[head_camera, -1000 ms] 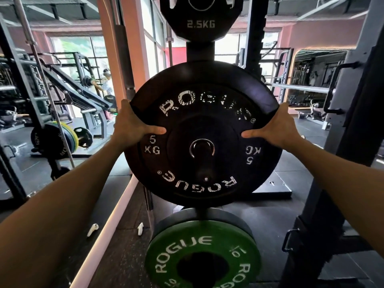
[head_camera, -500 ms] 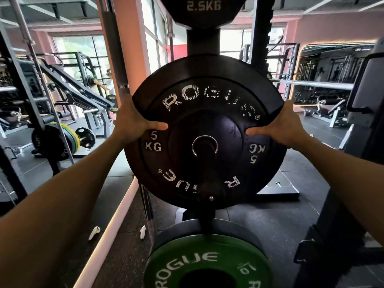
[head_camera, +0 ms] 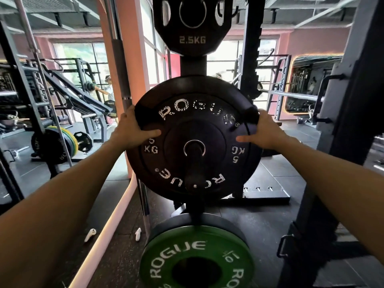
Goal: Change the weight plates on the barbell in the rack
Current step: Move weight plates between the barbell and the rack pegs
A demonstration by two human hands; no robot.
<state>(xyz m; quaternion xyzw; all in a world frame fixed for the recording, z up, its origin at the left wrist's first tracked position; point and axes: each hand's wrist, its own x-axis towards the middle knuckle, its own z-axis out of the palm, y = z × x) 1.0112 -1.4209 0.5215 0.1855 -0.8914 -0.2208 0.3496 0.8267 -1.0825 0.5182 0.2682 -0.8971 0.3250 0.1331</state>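
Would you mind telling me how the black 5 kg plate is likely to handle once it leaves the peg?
The black 5 kg plate is probably stiff and modestly heavy, given its marking. Round, it would likely roll if set on edge. Left hand and right hand hold opposite rims, which should keep it steady.
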